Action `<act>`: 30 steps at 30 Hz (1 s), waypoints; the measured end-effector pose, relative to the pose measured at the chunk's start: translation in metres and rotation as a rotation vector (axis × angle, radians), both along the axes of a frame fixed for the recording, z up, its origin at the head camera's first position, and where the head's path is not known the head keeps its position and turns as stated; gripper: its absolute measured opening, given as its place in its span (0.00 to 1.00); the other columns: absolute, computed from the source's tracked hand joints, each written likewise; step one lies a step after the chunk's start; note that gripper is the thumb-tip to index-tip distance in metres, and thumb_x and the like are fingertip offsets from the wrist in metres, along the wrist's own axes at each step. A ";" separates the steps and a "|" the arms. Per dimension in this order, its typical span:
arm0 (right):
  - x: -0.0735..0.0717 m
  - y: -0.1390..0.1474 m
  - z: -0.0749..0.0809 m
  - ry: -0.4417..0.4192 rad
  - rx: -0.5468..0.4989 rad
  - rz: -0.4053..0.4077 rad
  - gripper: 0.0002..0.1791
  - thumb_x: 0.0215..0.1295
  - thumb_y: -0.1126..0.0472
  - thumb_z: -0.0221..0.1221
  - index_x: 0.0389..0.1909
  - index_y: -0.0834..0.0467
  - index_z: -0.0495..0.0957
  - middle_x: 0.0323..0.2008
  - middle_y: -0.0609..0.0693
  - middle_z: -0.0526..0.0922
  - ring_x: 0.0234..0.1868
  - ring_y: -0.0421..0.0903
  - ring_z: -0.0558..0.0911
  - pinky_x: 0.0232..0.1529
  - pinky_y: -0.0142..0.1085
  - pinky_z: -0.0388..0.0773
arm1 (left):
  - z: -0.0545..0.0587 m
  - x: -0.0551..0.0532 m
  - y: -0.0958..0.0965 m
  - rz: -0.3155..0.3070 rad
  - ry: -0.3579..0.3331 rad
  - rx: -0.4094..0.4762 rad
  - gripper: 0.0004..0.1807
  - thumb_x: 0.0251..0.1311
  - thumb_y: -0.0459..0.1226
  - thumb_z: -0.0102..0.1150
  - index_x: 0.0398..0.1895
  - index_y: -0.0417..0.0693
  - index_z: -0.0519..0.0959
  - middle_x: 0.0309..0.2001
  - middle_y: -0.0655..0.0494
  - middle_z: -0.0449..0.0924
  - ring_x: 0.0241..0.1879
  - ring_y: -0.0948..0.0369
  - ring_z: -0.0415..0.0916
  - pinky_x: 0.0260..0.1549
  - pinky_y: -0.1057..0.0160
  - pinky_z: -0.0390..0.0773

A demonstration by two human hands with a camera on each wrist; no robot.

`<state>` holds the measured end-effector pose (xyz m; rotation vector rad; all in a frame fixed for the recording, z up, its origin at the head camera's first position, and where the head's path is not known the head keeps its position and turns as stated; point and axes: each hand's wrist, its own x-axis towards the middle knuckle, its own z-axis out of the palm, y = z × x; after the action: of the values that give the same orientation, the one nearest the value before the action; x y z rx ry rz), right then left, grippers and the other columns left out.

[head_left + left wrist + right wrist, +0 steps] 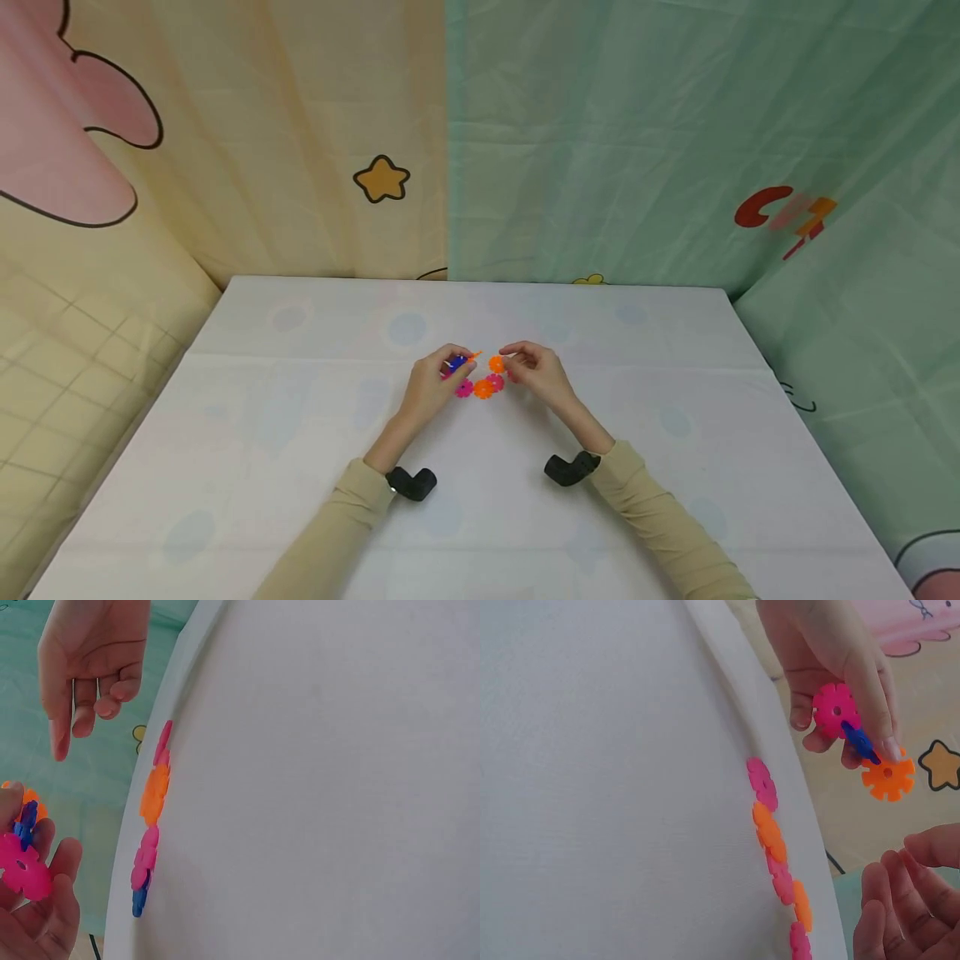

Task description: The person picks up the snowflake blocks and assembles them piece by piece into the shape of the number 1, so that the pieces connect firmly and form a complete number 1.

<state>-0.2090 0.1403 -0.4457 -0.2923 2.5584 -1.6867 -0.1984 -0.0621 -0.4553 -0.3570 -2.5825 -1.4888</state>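
My left hand (431,383) pinches a small joined piece of notched plastic discs between thumb and fingers. It is made of a pink disc (829,712), a blue disc (860,742) set edge-on and an orange disc (889,786), held above the table. Opposite it, my right hand (543,377) has loosely bent fingers with nothing between them. Beneath the hands lie several loose discs, among them an orange disc (483,390), a pink disc (464,388) and another orange one (497,364) beside the right fingertips. A blue disc (139,904) lies at the end of the row.
A white cloth with pale spots covers the table (300,467). Printed curtains (600,167) hang behind and along both sides. Black camera mounts (412,483) sit on both wrists.
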 end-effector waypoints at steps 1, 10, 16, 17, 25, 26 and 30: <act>0.000 0.000 -0.001 0.001 0.015 0.006 0.13 0.66 0.63 0.57 0.47 0.64 0.79 0.36 0.64 0.83 0.29 0.48 0.80 0.31 0.28 0.78 | 0.000 0.000 -0.002 0.002 -0.006 0.001 0.10 0.62 0.41 0.62 0.43 0.49 0.81 0.35 0.53 0.82 0.29 0.60 0.72 0.29 0.71 0.74; -0.003 -0.005 -0.009 -0.008 0.164 0.045 0.12 0.61 0.64 0.61 0.46 0.61 0.81 0.32 0.55 0.84 0.21 0.45 0.77 0.22 0.30 0.73 | -0.001 0.000 -0.011 0.038 -0.025 0.004 0.09 0.65 0.41 0.59 0.43 0.47 0.81 0.37 0.51 0.82 0.30 0.60 0.71 0.28 0.71 0.71; -0.002 -0.011 -0.012 -0.004 0.206 0.060 0.12 0.59 0.63 0.64 0.44 0.60 0.81 0.33 0.53 0.84 0.23 0.41 0.77 0.24 0.29 0.73 | -0.003 0.000 -0.014 0.061 -0.063 0.037 0.09 0.64 0.41 0.60 0.42 0.46 0.81 0.36 0.50 0.80 0.26 0.61 0.71 0.24 0.72 0.70; -0.002 -0.012 -0.012 -0.004 0.212 0.063 0.12 0.58 0.63 0.65 0.44 0.60 0.81 0.32 0.53 0.84 0.24 0.41 0.76 0.25 0.29 0.72 | -0.003 0.000 -0.014 0.064 -0.068 0.044 0.09 0.64 0.41 0.60 0.42 0.46 0.80 0.36 0.50 0.80 0.25 0.62 0.71 0.23 0.72 0.70; -0.001 -0.016 -0.013 0.013 0.310 0.093 0.15 0.53 0.60 0.70 0.42 0.59 0.83 0.33 0.50 0.84 0.28 0.41 0.74 0.31 0.29 0.70 | -0.002 0.002 -0.016 0.078 -0.079 0.086 0.10 0.63 0.40 0.61 0.42 0.44 0.81 0.33 0.49 0.81 0.26 0.56 0.79 0.22 0.73 0.71; -0.001 -0.016 -0.013 0.012 0.322 0.098 0.16 0.52 0.60 0.71 0.42 0.59 0.83 0.32 0.50 0.84 0.28 0.41 0.73 0.30 0.29 0.70 | -0.002 0.002 -0.016 0.079 -0.079 0.089 0.10 0.63 0.40 0.60 0.42 0.44 0.80 0.33 0.49 0.81 0.26 0.55 0.79 0.22 0.72 0.72; 0.000 -0.017 -0.014 0.005 0.373 0.109 0.17 0.51 0.57 0.72 0.42 0.59 0.84 0.28 0.49 0.79 0.27 0.42 0.71 0.29 0.30 0.67 | -0.002 0.003 -0.018 0.091 -0.079 0.083 0.10 0.63 0.40 0.61 0.43 0.44 0.80 0.33 0.50 0.83 0.25 0.57 0.79 0.22 0.72 0.73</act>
<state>-0.2093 0.1229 -0.4601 -0.4004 2.7318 -1.1434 -0.1950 -0.0800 -0.4575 -0.1718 -2.5488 -1.6022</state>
